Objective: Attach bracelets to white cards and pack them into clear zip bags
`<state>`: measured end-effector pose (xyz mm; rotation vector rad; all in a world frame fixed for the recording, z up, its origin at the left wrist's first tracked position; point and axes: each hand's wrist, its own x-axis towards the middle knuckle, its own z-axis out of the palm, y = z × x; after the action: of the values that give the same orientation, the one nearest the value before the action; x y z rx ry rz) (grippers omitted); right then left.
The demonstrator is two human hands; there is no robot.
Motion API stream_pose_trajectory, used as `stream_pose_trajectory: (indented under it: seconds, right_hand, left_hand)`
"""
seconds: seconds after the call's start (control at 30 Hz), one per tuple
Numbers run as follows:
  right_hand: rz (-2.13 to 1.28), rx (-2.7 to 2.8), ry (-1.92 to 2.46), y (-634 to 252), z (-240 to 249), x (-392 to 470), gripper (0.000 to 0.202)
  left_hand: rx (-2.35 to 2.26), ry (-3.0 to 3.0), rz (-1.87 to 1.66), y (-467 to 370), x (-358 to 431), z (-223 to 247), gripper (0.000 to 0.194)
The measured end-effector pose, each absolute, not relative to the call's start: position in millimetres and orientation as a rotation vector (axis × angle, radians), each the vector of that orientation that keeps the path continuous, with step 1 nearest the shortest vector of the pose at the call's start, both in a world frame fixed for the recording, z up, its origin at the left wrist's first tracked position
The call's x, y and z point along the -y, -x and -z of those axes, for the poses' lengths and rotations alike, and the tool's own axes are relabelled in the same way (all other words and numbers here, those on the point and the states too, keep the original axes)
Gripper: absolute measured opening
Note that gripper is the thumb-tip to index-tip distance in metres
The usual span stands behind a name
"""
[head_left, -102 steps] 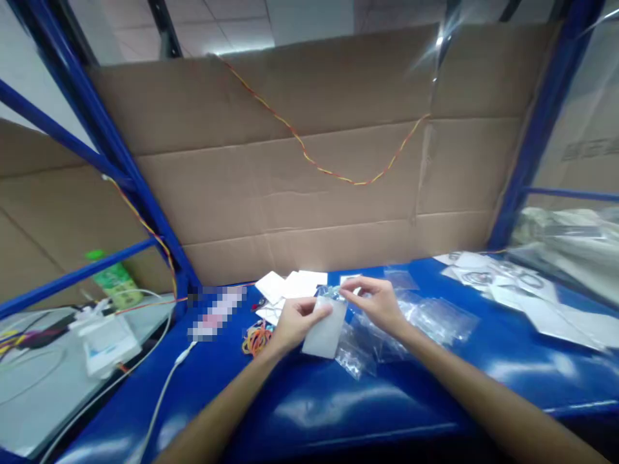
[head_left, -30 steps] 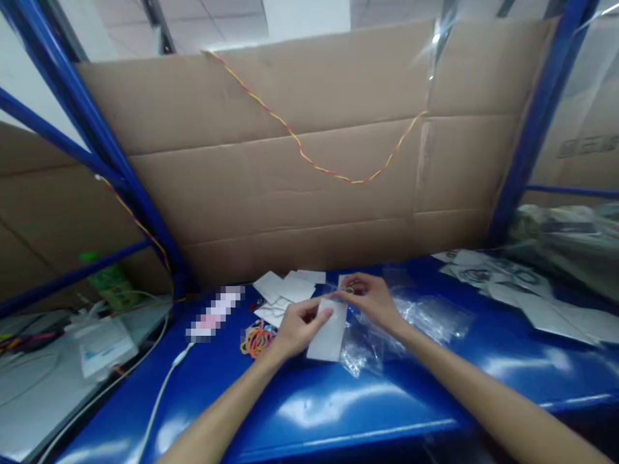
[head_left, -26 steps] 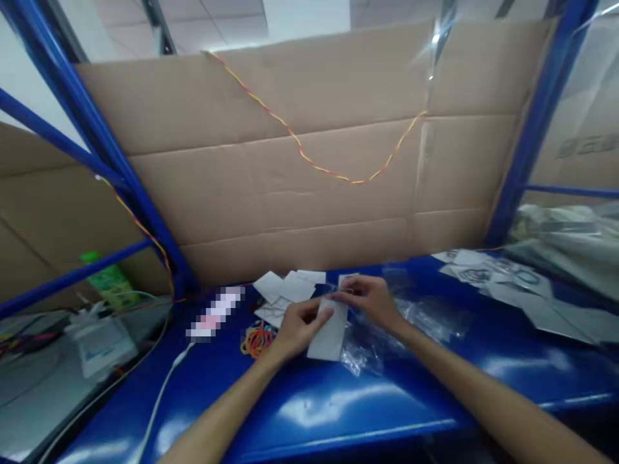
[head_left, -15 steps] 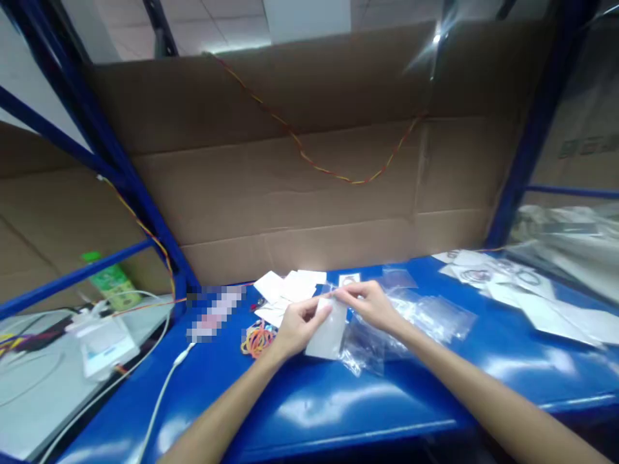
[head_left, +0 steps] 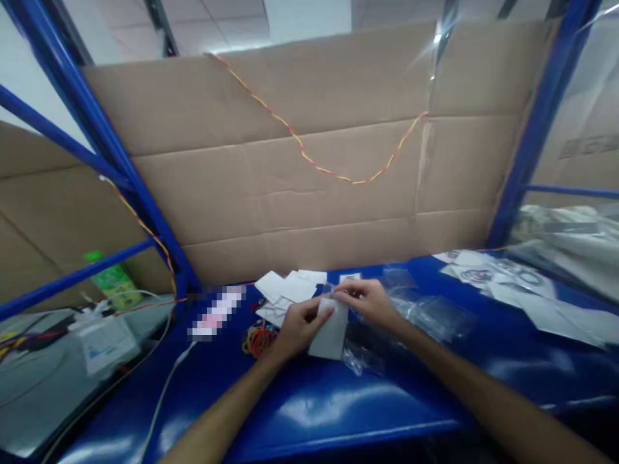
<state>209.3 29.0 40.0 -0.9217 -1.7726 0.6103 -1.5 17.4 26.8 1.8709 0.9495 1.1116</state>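
Note:
My left hand point(head_left: 296, 327) holds a small white card in a clear plastic bag point(head_left: 331, 332) upright over the blue table point(head_left: 338, 406). My right hand point(head_left: 370, 303) pinches the top edge of that same bag with thumb and fingers. Just right of the hands lies a heap of empty clear plastic bags point(head_left: 425, 316). Behind the hands, several loose white cards point(head_left: 285, 288) lie flat. A bunch of orange and red rubber bands point(head_left: 256, 338) rests beside my left wrist.
A cardboard wall point(head_left: 309, 174) with a red-yellow wire point(head_left: 329, 169) backs the table between blue rack posts point(head_left: 536, 122). Packed white cards point(head_left: 498, 280) lie at the far right. A white cable point(head_left: 162, 393) runs off the table's left. A green bottle point(head_left: 111, 280) stands on the left bench.
Both hands have stayed on the bagged card, with my right fingers shifting slightly along its top edge. The view has wobbled a little; nothing else moved.

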Motion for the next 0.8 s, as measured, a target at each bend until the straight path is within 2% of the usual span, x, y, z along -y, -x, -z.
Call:
stream_pose_trajectory:
  seconds: [0.23,0.4,0.5,0.67,0.8]
  right_hand:
    - [-0.416,1.878,0.851,-206.2,-37.2,-27.4,0.025]
    - [-0.349,1.954,0.777,-207.0,-38.7,-24.6,0.017]
    - [-0.398,1.958,0.759,-206.8,-39.0,-22.8,0.015]
    - [-0.525,1.903,0.804,-208.0,-42.6,-20.5,0.026]
    - [-0.636,1.886,0.820,-210.2,-49.3,-18.8,0.027]
  left_hand:
    - [-0.979,-1.891,-1.118,2.3,-19.0,-24.2,0.051]
    - [-0.979,-1.907,-1.141,2.4,-21.5,-22.9,0.051]
    - [-0.980,-1.907,-1.160,2.6,-21.2,-25.2,0.047]
    - [-0.943,-1.831,-1.161,0.9,-17.1,-35.3,0.048]
    - [-0.905,-1.669,-1.149,-1.3,-17.0,-39.4,0.048]
